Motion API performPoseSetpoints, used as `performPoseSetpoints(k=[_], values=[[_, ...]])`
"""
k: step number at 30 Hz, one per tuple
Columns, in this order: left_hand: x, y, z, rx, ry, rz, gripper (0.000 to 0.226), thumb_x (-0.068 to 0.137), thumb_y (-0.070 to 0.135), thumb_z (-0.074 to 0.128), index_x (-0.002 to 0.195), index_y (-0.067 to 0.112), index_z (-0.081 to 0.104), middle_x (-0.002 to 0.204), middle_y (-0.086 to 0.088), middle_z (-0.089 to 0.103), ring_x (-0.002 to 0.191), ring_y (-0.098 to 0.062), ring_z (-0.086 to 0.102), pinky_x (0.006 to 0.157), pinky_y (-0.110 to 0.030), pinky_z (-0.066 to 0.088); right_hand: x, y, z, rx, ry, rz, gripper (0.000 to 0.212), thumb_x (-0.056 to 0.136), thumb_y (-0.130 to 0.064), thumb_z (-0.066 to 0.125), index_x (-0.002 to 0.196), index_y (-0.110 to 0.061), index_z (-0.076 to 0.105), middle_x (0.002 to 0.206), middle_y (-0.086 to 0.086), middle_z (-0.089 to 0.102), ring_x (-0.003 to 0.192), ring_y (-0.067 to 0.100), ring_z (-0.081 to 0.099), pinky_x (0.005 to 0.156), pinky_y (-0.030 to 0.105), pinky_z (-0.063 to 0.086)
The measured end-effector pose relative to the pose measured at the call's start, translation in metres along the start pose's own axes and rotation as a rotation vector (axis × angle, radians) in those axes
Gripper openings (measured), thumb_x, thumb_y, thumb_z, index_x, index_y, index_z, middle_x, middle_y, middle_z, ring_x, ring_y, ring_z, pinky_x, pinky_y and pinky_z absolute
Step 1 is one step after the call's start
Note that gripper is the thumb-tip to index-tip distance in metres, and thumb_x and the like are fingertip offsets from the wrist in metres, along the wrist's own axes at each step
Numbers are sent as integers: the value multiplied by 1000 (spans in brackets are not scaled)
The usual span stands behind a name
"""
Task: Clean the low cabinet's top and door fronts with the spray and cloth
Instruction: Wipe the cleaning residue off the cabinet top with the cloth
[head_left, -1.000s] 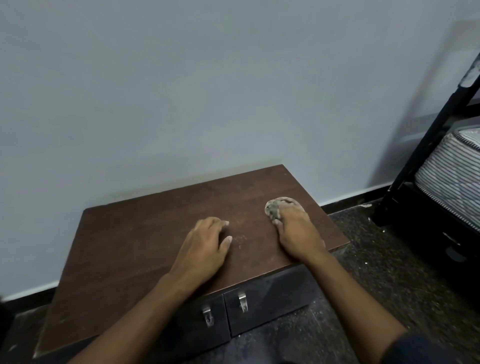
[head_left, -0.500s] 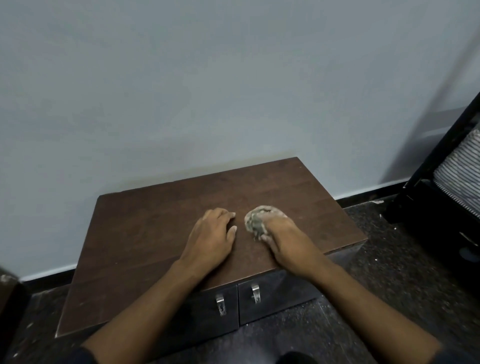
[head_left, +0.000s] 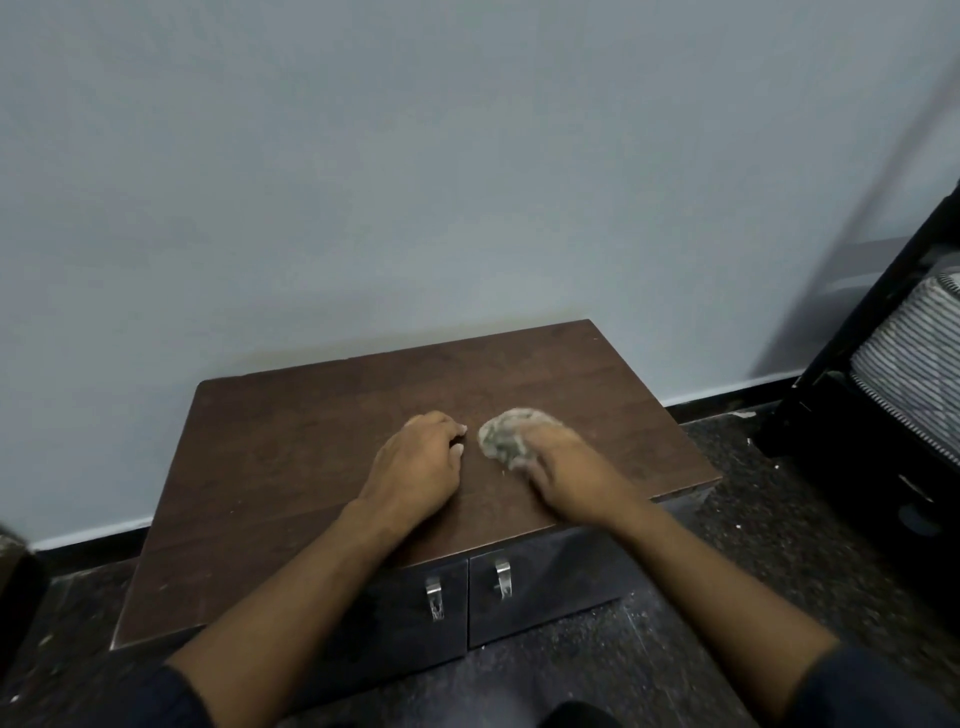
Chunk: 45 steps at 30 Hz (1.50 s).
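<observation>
From the head view, my right hand (head_left: 566, 475) clutches the crumpled grey cloth (head_left: 506, 434) and presses it on the middle of the low cabinet's top (head_left: 291, 467), a flat, dark wood-grain surface. My left hand (head_left: 415, 467) rests just beside it, fingers loosely curled, holding nothing. I judge the top half wiped; pale specks remain near the front edge. The two glossy dark door fronts (head_left: 550, 582), with metal handles (head_left: 501, 577), look untouched. No spray bottle shows.

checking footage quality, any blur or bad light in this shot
Head view: dim, flat light; right hand and cloth slightly motion-smeared, left hand sharper; wide-angle bend at the bed frame; soft shadow on the wall.
</observation>
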<state>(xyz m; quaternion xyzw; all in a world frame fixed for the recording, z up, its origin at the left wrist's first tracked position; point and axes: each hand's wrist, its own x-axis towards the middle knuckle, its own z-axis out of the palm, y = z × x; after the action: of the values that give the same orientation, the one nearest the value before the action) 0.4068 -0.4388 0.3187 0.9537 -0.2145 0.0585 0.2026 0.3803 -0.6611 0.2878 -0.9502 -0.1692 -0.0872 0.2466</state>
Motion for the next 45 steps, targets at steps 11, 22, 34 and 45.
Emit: performPoseSetpoints(k=[11, 22, 34, 45], values=[[-17, -21, -14, -38, 89, -31, 18, 93, 29, 59, 110, 23, 64, 112, 9, 61, 108, -12, 55, 96, -30, 47, 21, -46, 35, 78, -38, -75, 43, 95, -28, 53, 138, -27, 55, 144, -8, 55, 139, 10, 43, 122, 31, 27], [-19, -45, -23, -80, 106, -83, 34, 98, 38, 54, 131, 28, 56, 128, 15, 56, 119, -1, 49, 102, -21, 42, 65, 19, -10, 12, 196, 222, 37, 89, -6, 64, 120, -27, 68, 127, -13, 64, 127, 10, 50, 113, 26, 34], [-5, -47, -30, -78, 66, -155, 41, 98, 38, 55, 138, 29, 51, 137, 13, 53, 126, -3, 46, 106, -27, 42, 133, 18, 11, -22, 128, 211, 35, 93, -10, 59, 124, -24, 68, 134, -4, 65, 132, 16, 52, 117, 22, 25], [-18, -25, -3, -142, 214, -44, 25, 95, 34, 49, 110, 21, 65, 112, 7, 60, 103, -13, 52, 94, -32, 46, 37, -76, 41, 102, -6, -122, 37, 96, -17, 54, 133, -13, 59, 138, 7, 61, 133, 20, 47, 120, 34, 26]])
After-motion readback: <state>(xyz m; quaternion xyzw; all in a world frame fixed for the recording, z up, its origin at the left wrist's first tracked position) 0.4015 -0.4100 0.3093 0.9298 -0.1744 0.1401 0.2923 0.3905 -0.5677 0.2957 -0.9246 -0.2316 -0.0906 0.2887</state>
